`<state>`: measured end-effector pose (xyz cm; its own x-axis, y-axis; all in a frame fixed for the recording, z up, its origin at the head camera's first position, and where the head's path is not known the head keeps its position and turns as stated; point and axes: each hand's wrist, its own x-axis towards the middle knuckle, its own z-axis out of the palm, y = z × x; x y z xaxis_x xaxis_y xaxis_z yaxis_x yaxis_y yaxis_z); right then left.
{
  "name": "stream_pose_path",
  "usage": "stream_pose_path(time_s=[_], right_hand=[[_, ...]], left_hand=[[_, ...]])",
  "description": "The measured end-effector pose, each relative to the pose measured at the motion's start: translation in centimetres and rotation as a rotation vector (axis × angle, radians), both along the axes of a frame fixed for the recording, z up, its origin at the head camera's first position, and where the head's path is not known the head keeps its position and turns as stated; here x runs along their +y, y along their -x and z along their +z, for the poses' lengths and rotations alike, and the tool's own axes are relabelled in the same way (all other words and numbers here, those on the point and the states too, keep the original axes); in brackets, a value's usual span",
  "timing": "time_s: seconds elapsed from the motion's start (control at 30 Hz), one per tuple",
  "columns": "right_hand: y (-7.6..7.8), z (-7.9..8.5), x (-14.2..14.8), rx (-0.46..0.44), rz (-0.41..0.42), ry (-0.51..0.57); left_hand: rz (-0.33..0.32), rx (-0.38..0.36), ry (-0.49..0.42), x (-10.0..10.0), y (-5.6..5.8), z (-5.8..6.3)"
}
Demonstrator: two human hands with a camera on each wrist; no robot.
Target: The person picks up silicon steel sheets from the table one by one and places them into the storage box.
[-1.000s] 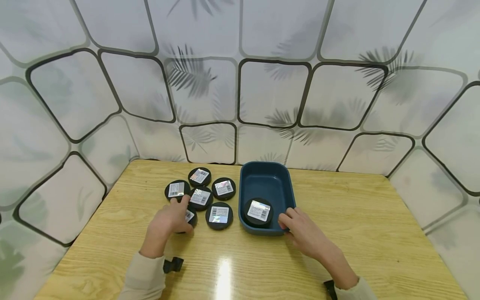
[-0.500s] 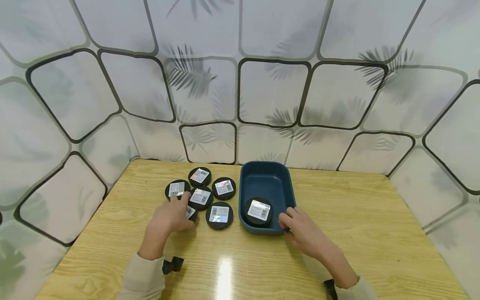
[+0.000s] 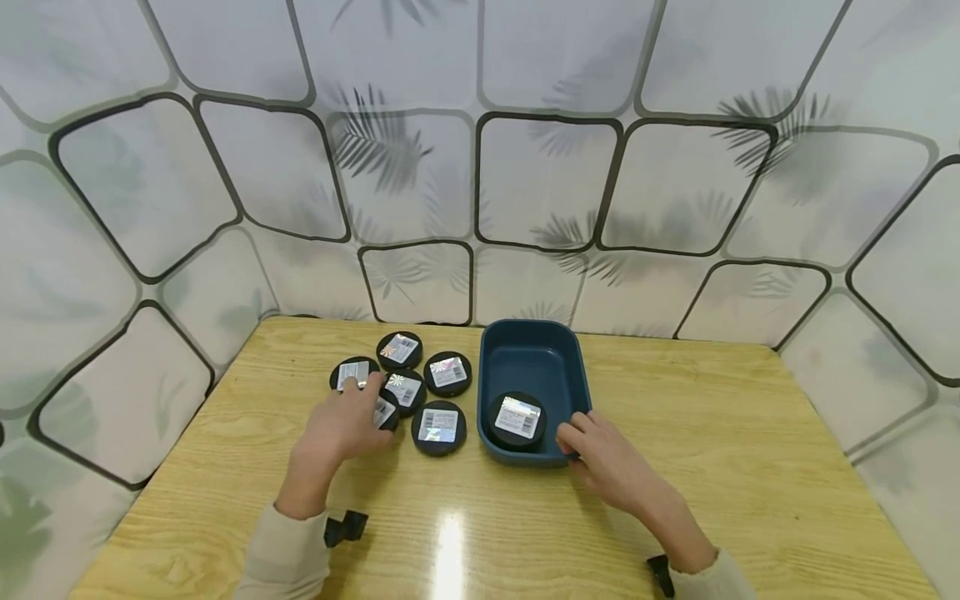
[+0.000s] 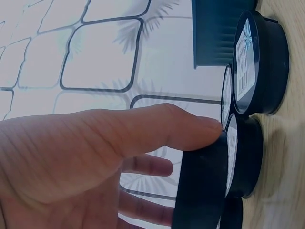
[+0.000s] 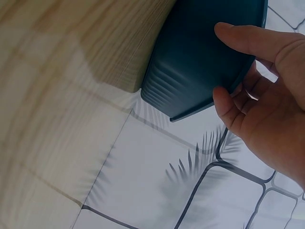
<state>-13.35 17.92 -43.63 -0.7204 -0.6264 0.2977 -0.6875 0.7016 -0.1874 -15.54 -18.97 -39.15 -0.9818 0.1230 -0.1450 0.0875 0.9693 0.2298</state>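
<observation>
My left hand grips a round black container with a white barcode label, thumb on one side and fingers on the other. In the left wrist view it is held above the table beside the other containers. Part of its label is hidden under my hand in the head view. My right hand holds the near right corner of a dark blue plastic bin, with thumb outside the wall and fingers over the rim. Inside the bin, at its near end, lies one black container, label up.
Several matching black containers lie label up left of the bin, among them a near one, a far one and one by the bin. The wooden table ends at a patterned curtain behind.
My left hand has closed round the nearest left container and raised it slightly, so that it now overlaps the middle one. The right hand and the bin have stayed in place.
</observation>
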Motion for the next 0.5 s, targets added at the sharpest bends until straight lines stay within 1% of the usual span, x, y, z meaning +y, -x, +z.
stream_pose_path(time_s=[0.1,0.37,0.5], right_hand=[[0.1,0.1,0.0,0.004,0.004,0.002],[0.1,0.2,0.1,-0.01,0.003,-0.02],[0.0,0.2,0.1,-0.027,0.007,-0.024]], left_hand=[[-0.008,0.038,0.0,0.1,0.1,0.2],[-0.016,0.123,-0.003,0.7,0.7,0.0],[-0.037,0.203,0.0,1.1,0.8,0.0]])
